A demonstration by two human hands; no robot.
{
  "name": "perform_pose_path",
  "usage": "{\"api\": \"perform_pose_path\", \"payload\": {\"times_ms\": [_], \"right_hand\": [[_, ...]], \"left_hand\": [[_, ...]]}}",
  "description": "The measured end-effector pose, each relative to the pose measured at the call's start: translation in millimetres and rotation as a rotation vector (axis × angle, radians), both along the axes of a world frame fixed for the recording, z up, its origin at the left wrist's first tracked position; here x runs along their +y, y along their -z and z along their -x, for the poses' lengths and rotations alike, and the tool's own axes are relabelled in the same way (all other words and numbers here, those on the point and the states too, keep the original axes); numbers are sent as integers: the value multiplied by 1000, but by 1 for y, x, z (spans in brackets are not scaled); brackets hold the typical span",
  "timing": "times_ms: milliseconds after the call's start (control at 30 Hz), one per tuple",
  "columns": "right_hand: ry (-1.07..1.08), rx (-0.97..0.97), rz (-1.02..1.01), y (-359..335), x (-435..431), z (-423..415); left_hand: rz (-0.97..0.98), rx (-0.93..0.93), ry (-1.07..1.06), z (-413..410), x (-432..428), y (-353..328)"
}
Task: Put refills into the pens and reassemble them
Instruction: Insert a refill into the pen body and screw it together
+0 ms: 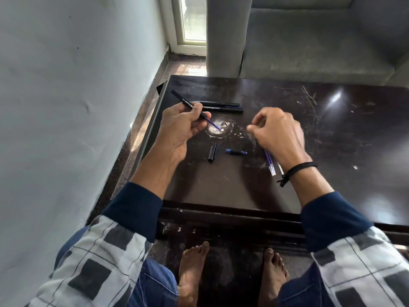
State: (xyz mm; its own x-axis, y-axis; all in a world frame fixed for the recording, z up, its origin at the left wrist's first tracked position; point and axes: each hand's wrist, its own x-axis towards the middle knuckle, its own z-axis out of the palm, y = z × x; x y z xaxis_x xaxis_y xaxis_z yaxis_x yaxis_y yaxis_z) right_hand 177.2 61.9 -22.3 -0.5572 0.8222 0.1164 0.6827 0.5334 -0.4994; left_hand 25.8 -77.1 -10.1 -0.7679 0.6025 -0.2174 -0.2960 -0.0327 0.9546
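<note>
glossy scratched dark table (287,185), matt pen barrel (186,101)

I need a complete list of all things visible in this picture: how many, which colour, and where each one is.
table: 1, dark brown, scratched, before the person
pens: 2, black, side by side at the table's far side
pen barrel: 1, black, in the left hand, blue refill sticking out
cap: 1, black, mid-table
small pen piece: 1, blue and black, right of the cap
spare refills: 2, blue and clear, partly under the right wrist
sofa: 1, grey, behind the table
wristband: 1, black, right wrist
left hand: 1, grips the pen barrel
right hand: 1, over the table, blurred
feet: 2, bare, on the floor
</note>
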Motion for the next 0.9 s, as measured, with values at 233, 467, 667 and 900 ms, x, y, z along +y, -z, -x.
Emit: {"api": "perform_pose_path", "payload": {"times_ms": [233, 467, 667, 900], "right_hand": [[2, -227, 62, 20, 21, -13], [3, -159, 62, 27, 20, -8], [30, -134, 81, 28, 22, -8], [39, -128, 98, 26, 20, -9]], "left_hand": [[-1, -3, 9, 2, 0, 1], [-9, -6, 26, 4, -2, 2], [-11, -2, 31, 5, -2, 2], [-18, -14, 39, 5, -2, 5]]}}
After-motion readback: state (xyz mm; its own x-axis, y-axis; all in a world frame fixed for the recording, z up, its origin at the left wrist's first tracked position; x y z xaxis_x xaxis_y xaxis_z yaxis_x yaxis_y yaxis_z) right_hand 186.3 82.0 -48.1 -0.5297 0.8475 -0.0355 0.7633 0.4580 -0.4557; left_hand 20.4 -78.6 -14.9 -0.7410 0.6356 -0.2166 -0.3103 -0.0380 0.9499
